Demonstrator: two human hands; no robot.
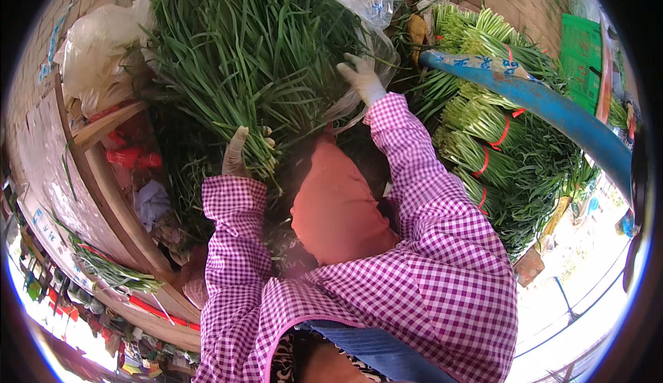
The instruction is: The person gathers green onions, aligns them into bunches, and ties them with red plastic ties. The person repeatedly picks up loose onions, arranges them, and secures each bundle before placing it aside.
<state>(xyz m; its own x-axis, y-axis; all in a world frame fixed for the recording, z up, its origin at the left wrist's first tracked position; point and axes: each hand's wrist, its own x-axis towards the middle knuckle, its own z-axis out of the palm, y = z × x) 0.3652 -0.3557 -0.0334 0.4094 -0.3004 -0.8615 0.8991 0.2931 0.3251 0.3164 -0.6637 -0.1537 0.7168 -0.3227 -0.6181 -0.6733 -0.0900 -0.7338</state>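
Observation:
A large heap of long flat green leaves [248,41], like garlic chives, lies before me in a clear plastic bag [380,36]. My left hand [237,152], in a pale glove, is closed around the stem ends of a bunch of these greens [261,157], whose leaves reach up over the heap. At the heap's right side, my right hand [362,76], gloved too, has its fingers apart beside the leaves and the bag's edge. Nothing shows in its grasp.
Several bundles of greens tied with red bands [484,124] are stacked at right under a curved blue pipe [544,93]. Behind them stands a green plastic crate [580,62]. A wooden table [77,176] at left bears a tied bundle [114,269]. Another plastic bag [98,51] sits beyond it.

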